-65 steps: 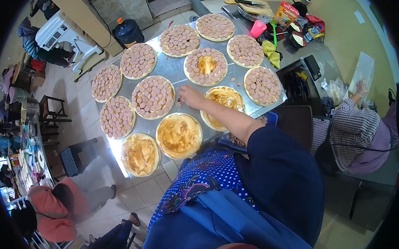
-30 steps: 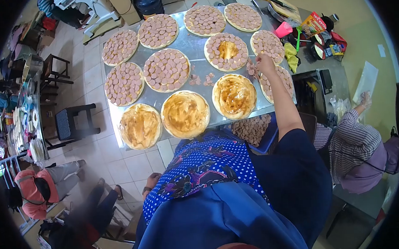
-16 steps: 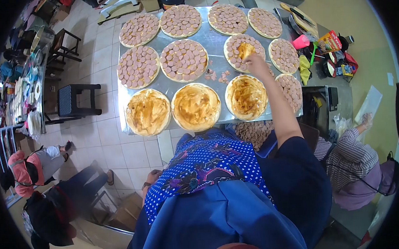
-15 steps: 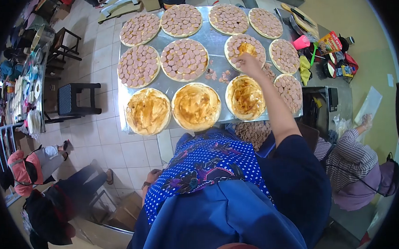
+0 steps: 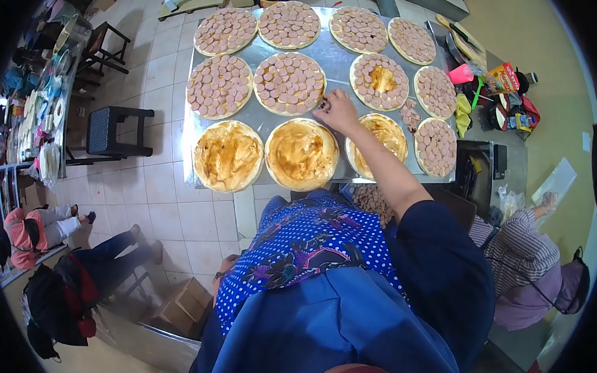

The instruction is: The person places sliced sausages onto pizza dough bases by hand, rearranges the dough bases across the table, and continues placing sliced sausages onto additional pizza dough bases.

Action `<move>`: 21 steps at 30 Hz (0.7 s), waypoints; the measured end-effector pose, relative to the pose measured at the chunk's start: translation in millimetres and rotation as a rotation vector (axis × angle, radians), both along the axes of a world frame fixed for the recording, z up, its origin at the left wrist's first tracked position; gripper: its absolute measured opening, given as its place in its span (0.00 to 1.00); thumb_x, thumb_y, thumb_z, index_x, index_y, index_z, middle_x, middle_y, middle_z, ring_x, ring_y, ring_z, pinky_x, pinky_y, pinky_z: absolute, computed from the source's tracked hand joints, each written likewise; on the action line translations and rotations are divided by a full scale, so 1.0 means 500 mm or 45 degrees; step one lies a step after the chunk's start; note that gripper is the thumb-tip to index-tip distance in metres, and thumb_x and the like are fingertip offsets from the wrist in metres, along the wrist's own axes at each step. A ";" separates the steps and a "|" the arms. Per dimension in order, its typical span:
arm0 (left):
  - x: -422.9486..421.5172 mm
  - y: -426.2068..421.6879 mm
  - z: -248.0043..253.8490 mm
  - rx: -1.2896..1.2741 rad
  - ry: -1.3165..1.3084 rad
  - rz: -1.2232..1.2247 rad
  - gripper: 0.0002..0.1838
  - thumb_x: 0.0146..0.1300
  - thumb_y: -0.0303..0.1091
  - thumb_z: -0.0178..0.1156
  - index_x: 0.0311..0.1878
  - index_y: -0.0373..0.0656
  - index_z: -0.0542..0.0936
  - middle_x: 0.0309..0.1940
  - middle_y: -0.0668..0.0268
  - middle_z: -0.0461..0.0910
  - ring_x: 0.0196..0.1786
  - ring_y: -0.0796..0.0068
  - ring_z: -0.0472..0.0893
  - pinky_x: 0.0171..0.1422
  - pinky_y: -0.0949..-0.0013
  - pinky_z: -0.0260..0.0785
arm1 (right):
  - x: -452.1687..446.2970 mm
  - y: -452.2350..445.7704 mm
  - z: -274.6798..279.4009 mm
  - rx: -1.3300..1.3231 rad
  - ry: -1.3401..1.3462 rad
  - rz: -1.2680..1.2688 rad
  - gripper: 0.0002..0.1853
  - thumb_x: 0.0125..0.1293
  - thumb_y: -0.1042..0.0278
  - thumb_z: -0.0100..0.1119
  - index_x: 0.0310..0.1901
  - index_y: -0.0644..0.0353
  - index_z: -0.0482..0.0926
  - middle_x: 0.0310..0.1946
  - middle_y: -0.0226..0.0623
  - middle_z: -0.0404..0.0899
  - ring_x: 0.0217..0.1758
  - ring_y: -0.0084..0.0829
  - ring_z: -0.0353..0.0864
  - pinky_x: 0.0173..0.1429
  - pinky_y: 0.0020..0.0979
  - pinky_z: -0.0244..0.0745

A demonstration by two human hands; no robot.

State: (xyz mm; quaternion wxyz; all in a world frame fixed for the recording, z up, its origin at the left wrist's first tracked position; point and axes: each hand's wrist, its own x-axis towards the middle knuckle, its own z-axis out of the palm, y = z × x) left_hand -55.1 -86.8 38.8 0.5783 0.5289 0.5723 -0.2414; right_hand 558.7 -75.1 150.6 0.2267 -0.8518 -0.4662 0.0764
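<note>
My right hand is low over the metal table, its fingers drawn together on loose sausage slices between the pizzas. Right beside it is a pizza base covered with sausage slices. A partly topped pizza has a bare sauced patch in its middle. Along the near edge lie sauced bases without slices: one at left, one in the middle, and one at right, partly behind my forearm. My left hand hangs by my hip, its fingers mostly hidden.
Several slice-covered pizzas fill the far side. More loose slices lie at right. Below the table edge is a container of slices. Packets and utensils crowd the right counter. A person in a striped sleeve is at right; a stool stands left.
My right hand has moved left and nearer, from the partly topped pizza to the loose slices on the table. The view has shifted slightly.
</note>
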 end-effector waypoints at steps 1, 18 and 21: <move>0.011 0.005 0.006 -0.001 -0.005 -0.010 0.17 0.59 0.37 0.61 0.46 0.35 0.81 0.40 0.58 0.83 0.44 0.70 0.80 0.50 0.69 0.72 | -0.015 0.009 -0.001 -0.035 -0.008 -0.103 0.17 0.51 0.58 0.67 0.41 0.57 0.79 0.43 0.37 0.71 0.52 0.41 0.69 0.55 0.39 0.68; 0.040 0.064 -0.005 0.006 -0.098 -0.012 0.17 0.59 0.37 0.62 0.45 0.35 0.81 0.39 0.57 0.83 0.43 0.70 0.80 0.49 0.68 0.72 | 0.064 -0.019 0.013 0.185 0.943 -0.391 0.05 0.53 0.80 0.56 0.32 0.63 0.79 0.29 0.36 0.80 0.28 0.28 0.78 0.34 0.32 0.75; 0.033 0.063 -0.011 0.033 -0.059 -0.038 0.17 0.58 0.38 0.62 0.45 0.35 0.81 0.39 0.57 0.83 0.43 0.69 0.80 0.49 0.68 0.72 | 0.122 -0.067 0.046 0.398 1.534 -0.546 0.05 0.56 0.78 0.58 0.35 0.63 0.80 0.31 0.32 0.80 0.28 0.23 0.76 0.35 0.31 0.75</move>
